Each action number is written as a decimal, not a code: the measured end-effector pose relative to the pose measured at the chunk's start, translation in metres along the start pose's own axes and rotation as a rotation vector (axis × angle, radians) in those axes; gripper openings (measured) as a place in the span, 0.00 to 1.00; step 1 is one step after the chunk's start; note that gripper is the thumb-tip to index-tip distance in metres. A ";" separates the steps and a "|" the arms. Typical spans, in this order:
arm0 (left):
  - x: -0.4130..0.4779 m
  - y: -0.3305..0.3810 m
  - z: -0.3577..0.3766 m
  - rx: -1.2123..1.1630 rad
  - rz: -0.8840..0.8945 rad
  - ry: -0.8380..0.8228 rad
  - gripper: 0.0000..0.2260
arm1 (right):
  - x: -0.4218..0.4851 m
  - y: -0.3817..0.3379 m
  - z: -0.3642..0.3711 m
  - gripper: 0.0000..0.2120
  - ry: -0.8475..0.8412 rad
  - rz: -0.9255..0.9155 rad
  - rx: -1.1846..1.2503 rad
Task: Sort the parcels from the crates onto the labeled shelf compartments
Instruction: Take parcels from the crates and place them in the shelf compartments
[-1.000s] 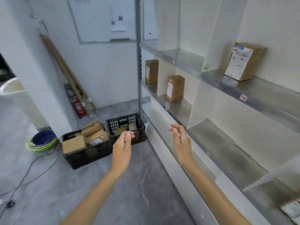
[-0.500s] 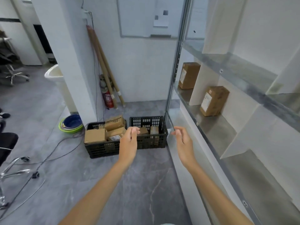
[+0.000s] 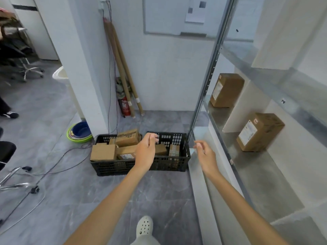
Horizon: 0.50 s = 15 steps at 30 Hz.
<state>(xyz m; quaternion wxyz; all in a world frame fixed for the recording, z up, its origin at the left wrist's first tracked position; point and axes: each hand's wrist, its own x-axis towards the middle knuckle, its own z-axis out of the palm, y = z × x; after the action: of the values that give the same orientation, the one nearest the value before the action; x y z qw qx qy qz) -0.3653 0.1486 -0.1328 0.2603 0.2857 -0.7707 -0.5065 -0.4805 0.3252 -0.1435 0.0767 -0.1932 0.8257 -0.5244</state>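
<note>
Two black crates stand side by side on the floor ahead. The left crate [image 3: 113,165] is piled with several brown cardboard parcels [image 3: 103,152]. The right crate [image 3: 169,163] holds a few small parcels [image 3: 174,150]. My left hand [image 3: 146,152] hovers in front of the crates, fingers loosely curled, holding nothing. My right hand [image 3: 206,155] reaches forward beside the right crate, relaxed and empty. On the metal shelf [image 3: 251,167] at right, two parcels stand in separate compartments: a far parcel [image 3: 226,90] and a near parcel [image 3: 260,131].
A white pillar [image 3: 79,68] rises left of the crates. Cardboard tubes [image 3: 122,76] and a fire extinguisher [image 3: 124,106] lean in the corner. Stacked bowls [image 3: 79,131], cables and chair legs [image 3: 17,184] lie on the grey floor at left. My white shoe [image 3: 144,227] shows below.
My view has swung left from the shelf toward the crates and come closer to them. Both hands stay raised and empty, now in front of the crates.
</note>
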 end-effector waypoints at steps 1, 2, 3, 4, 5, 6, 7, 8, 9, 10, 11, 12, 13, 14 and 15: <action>0.018 -0.003 0.006 0.013 0.006 -0.013 0.13 | 0.016 0.001 0.004 0.10 0.001 0.004 -0.003; 0.037 -0.006 0.011 0.012 0.005 -0.031 0.12 | 0.031 0.003 0.009 0.11 0.000 0.008 -0.010; 0.056 -0.010 0.016 0.005 -0.002 -0.047 0.12 | 0.047 0.005 0.014 0.11 0.001 0.017 -0.017; 0.075 -0.013 0.020 0.005 -0.008 -0.061 0.13 | 0.063 0.009 0.020 0.11 0.007 0.029 -0.024; 0.093 -0.015 0.023 0.009 -0.012 -0.073 0.13 | 0.079 0.011 0.026 0.10 0.014 0.042 -0.031; 0.111 -0.017 0.025 0.009 -0.013 -0.083 0.13 | 0.094 0.012 0.031 0.10 0.018 0.054 -0.037; 0.130 -0.020 0.028 0.005 -0.016 -0.091 0.13 | 0.109 0.014 0.036 0.10 0.020 0.071 -0.047; 0.146 -0.023 0.030 0.003 -0.021 -0.098 0.14 | 0.123 0.015 0.041 0.10 0.022 0.083 -0.057; 0.161 -0.026 0.032 0.006 -0.026 -0.114 0.14 | 0.135 0.016 0.045 0.09 0.022 0.090 -0.062; 0.178 -0.030 0.035 0.014 -0.025 -0.142 0.14 | 0.148 0.016 0.050 0.09 0.026 0.094 -0.062; 0.194 -0.034 0.039 0.020 -0.022 -0.175 0.14 | 0.162 0.017 0.054 0.09 0.033 0.103 -0.058; 0.208 -0.037 0.042 0.023 -0.024 -0.197 0.14 | 0.174 0.019 0.058 0.09 0.037 0.117 -0.055; 0.222 -0.041 0.045 0.025 -0.033 -0.209 0.14 | 0.185 0.021 0.062 0.09 0.042 0.137 -0.055; 0.236 -0.045 0.049 0.029 -0.045 -0.218 0.14 | 0.196 0.024 0.066 0.08 0.046 0.154 -0.055; 0.249 -0.049 0.053 0.035 -0.062 -0.231 0.14 | 0.207 0.028 0.069 0.08 0.045 0.174 -0.056</action>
<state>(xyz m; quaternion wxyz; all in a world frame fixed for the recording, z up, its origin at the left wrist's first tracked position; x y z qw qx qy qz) -0.5680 -0.0089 -0.1695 0.1488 0.2538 -0.7951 -0.5304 -0.6537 0.1955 -0.1835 0.0980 -0.1112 0.8552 -0.4966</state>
